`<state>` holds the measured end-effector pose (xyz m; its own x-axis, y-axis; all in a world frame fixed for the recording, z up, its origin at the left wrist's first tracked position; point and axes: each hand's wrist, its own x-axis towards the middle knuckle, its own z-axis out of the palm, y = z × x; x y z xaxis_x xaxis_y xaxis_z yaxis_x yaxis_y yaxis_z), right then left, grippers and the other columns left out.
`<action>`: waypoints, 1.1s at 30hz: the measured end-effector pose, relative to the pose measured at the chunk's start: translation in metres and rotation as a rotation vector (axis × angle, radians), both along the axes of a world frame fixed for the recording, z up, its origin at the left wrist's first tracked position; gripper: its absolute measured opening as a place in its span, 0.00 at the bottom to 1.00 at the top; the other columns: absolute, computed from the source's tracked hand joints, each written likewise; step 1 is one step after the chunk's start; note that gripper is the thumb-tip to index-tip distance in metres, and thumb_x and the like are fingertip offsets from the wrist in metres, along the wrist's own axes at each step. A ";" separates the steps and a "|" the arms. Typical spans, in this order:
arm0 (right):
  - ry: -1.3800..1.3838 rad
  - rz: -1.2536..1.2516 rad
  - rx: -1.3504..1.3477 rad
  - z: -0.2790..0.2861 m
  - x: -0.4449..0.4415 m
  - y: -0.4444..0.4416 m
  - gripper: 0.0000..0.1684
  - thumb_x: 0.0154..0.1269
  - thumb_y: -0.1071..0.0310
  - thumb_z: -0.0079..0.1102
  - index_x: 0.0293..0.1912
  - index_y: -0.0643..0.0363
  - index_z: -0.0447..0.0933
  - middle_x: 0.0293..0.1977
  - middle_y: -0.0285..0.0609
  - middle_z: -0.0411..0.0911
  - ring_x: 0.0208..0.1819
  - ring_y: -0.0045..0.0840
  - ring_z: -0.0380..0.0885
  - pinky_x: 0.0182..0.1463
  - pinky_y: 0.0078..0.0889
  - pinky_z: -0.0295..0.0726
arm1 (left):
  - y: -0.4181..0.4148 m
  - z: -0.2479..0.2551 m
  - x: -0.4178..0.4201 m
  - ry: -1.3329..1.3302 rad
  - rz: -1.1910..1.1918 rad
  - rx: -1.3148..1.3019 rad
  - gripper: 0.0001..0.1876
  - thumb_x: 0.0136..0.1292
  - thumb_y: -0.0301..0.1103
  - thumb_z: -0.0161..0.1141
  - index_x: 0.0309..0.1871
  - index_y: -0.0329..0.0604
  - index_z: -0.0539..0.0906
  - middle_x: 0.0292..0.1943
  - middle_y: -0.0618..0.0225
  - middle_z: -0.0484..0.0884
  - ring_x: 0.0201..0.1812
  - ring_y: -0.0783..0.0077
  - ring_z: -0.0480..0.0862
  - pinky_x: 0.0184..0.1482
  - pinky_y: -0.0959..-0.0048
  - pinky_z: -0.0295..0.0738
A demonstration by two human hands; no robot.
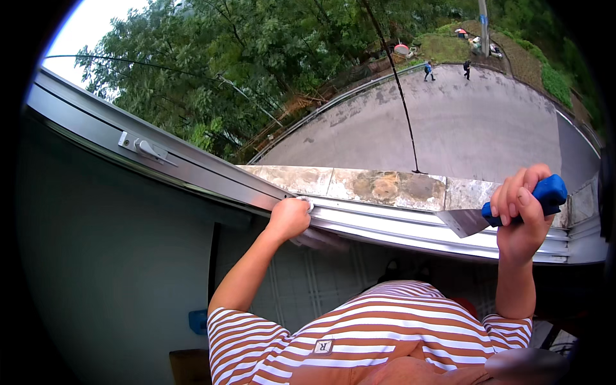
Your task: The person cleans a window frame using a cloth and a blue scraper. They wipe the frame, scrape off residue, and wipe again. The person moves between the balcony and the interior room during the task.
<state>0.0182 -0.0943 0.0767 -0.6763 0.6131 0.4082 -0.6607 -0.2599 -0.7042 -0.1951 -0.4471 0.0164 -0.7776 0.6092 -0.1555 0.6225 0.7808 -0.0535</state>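
My right hand (522,216) is closed around the blue handle of a scraper (464,222), its metal blade tilted down to the left over the window track. A white cloth (315,238) hangs from my left hand (290,219), which presses at the left end of the silver sliding-window track (385,224). That hand is at the foot of the metal window frame post (192,159), which carries a white latch handle (148,148). Part of the cloth is hidden behind my fingers and looks blurred.
Outside the track runs a stained tiled ledge (385,187), with a paved road (433,125) far below. A dark cable (402,91) rises from the ledge. Two people (429,71) walk on the road. Indoors, a blue object (197,321) is beside the wall at lower left.
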 end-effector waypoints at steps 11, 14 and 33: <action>0.013 0.041 0.021 0.004 -0.013 -0.016 0.10 0.60 0.70 0.54 0.34 0.57 0.62 0.18 0.34 0.62 0.15 0.15 0.60 0.24 0.22 0.67 | 0.101 -0.013 0.091 -0.147 -0.392 0.409 0.08 0.52 0.26 0.54 0.37 0.40 0.78 0.33 0.60 0.80 0.35 0.52 0.81 0.36 0.57 0.76; -0.008 0.047 0.043 0.004 -0.018 -0.019 0.10 0.60 0.71 0.54 0.34 0.56 0.61 0.18 0.34 0.62 0.15 0.15 0.60 0.24 0.22 0.67 | 0.104 -0.011 0.094 -0.168 -0.364 0.398 0.09 0.56 0.29 0.52 0.39 0.41 0.79 0.35 0.60 0.81 0.36 0.54 0.82 0.36 0.59 0.78; -0.006 0.072 0.046 -0.001 -0.021 -0.031 0.09 0.61 0.71 0.54 0.34 0.57 0.62 0.18 0.34 0.63 0.15 0.15 0.60 0.24 0.22 0.67 | 0.004 0.015 0.018 -0.102 0.050 -0.163 0.24 0.68 0.50 0.45 0.39 0.35 0.80 0.41 0.53 0.82 0.44 0.51 0.82 0.46 0.55 0.76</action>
<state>-0.0026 -0.1252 0.0758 -0.7207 0.5433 0.4307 -0.6371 -0.2739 -0.7205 -0.1767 -0.4436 0.0311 -0.7814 0.5307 -0.3283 0.5918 0.7971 -0.1202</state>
